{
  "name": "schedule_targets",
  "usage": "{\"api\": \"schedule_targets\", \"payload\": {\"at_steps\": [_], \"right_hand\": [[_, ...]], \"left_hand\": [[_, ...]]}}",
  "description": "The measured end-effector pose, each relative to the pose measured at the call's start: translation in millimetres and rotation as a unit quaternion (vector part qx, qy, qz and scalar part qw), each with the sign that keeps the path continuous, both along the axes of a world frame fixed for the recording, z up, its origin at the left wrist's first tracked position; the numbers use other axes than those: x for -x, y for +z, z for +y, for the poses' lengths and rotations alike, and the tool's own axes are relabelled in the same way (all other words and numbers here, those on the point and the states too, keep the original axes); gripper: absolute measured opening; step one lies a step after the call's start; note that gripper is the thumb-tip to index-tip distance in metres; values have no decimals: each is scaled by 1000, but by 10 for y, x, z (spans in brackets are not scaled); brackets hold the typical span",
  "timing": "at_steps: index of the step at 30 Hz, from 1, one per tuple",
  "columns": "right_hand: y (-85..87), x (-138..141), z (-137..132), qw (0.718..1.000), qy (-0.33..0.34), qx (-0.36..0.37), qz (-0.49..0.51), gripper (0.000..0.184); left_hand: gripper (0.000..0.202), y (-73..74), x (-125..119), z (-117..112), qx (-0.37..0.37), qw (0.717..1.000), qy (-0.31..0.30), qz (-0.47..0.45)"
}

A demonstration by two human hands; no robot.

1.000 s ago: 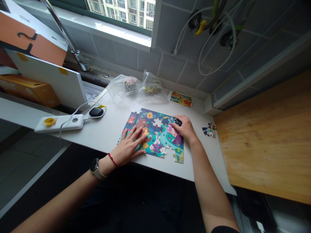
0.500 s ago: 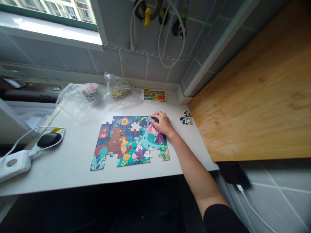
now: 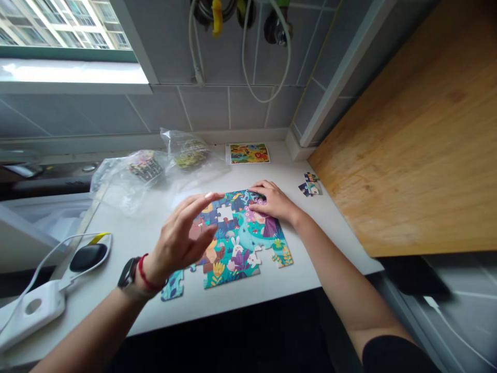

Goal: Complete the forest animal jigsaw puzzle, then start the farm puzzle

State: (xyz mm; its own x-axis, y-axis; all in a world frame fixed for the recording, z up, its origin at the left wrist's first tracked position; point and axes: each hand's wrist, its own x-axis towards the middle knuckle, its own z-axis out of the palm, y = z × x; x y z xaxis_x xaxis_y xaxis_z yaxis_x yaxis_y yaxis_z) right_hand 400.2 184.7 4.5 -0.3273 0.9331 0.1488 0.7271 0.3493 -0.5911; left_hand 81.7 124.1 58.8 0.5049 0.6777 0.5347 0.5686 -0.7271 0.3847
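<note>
A colourful jigsaw puzzle, mostly joined with a few gaps, lies on the white counter. My right hand rests on its far right corner, fingers curled down onto a dark piece there. My left hand hovers above the puzzle's left part, fingers spread and holding nothing; it hides that part of the picture. A watch and a red string sit on that wrist.
Loose puzzle pieces lie at the right by a wooden board. Two clear bags of pieces and a picture card sit by the tiled wall. A white charger with cable and black case lie left.
My left hand, out of view half a second ago, has come back in above the puzzle's left side. The view has swung right and down; my right hand stays on the far corner.
</note>
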Motion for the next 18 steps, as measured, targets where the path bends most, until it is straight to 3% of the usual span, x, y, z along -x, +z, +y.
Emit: {"api": "schedule_targets", "payload": {"at_steps": [3,8,13,18], "right_hand": [[9,-52,4,1000,-26,-1,-2,58],[25,-92,13,999,-38,-1,-2,51],[65,-31,1,998,-43,-9,40,48],[113,201,-101,985,-97,-5,140,35]], "left_hand": [[52,-193,44,280,-16,999,-26,-20],[32,-492,195,536,74,997,14,-36],[28,-515,179,538,93,995,-25,-28],[26,-496,164,538,91,994,-43,-31]]}}
